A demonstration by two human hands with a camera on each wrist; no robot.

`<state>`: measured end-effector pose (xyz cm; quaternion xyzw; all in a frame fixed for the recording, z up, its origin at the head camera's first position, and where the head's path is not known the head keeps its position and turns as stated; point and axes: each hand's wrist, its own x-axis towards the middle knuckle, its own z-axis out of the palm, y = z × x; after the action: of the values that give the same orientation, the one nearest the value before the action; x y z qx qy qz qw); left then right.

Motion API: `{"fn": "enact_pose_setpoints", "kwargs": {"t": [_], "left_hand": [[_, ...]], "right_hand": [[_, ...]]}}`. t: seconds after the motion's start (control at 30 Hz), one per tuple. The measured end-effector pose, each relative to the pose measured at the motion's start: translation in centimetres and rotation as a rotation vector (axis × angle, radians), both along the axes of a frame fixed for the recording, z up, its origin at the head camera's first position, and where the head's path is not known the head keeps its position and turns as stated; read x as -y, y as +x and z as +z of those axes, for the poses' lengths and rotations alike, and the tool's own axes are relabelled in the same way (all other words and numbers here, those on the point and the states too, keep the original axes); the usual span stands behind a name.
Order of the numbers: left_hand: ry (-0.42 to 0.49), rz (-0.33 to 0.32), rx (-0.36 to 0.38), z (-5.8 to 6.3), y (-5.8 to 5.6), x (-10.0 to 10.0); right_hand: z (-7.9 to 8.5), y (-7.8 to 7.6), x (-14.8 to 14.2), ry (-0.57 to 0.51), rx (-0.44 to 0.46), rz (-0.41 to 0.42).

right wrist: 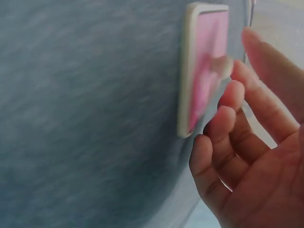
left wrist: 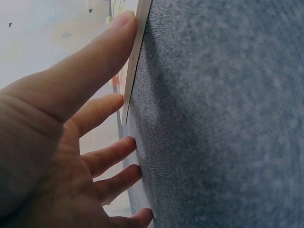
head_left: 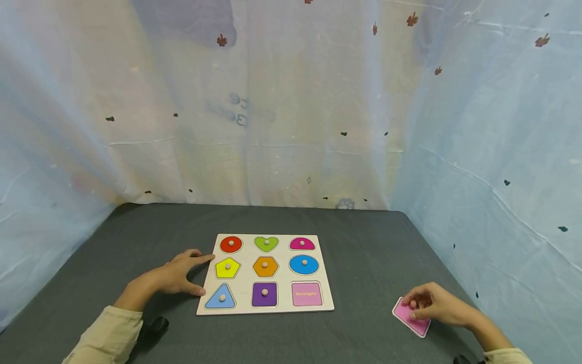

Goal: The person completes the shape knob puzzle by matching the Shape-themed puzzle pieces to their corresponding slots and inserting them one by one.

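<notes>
A wooden peg puzzle board (head_left: 284, 273) lies flat, with colourful knobbed shapes in its recesses. At the lower right of the board, a pink recess (head_left: 306, 294) labelled "Rectangular" holds no piece. My left hand (head_left: 175, 275) has its fingers spread, thumb and index finger touching the board's left edge. Off to the right, a pink rectangular puzzle piece (head_left: 420, 326) with a pale rim lies on the cloth. My right hand (head_left: 438, 306) is over it, thumb and index finger either side of its knob (right wrist: 222, 67). In the right wrist view the thumb stands apart from the knob.
Dark grey cloth (head_left: 364, 263) covers the table. A pale patterned curtain (head_left: 291, 101) hangs behind it and along both sides. Dark straps (head_left: 156, 326) show near the wrists.
</notes>
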<state>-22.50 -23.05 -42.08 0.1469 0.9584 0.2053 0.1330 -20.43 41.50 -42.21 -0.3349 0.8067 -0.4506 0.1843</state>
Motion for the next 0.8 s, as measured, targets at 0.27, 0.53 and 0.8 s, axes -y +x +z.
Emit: {"fn": "enact_pose_setpoints", "kwargs": {"t": [0.27,0.53,0.8], "left_hand": [[-0.015,0.012,0.006,0.0,-0.1,0.0],[-0.013,0.018,0.014,0.1,-0.2,-0.1],[-0.016,0.013,0.004,-0.2,-0.3,0.0]], "right_hand": [[-1.3,0.3,-1.3,-0.028,-0.052,0.006],[-1.4,0.4,-0.8,0.004,-0.129,-0.050],[-0.2,-0.1,0.6,0.041,-0.162,-0.119]]}}
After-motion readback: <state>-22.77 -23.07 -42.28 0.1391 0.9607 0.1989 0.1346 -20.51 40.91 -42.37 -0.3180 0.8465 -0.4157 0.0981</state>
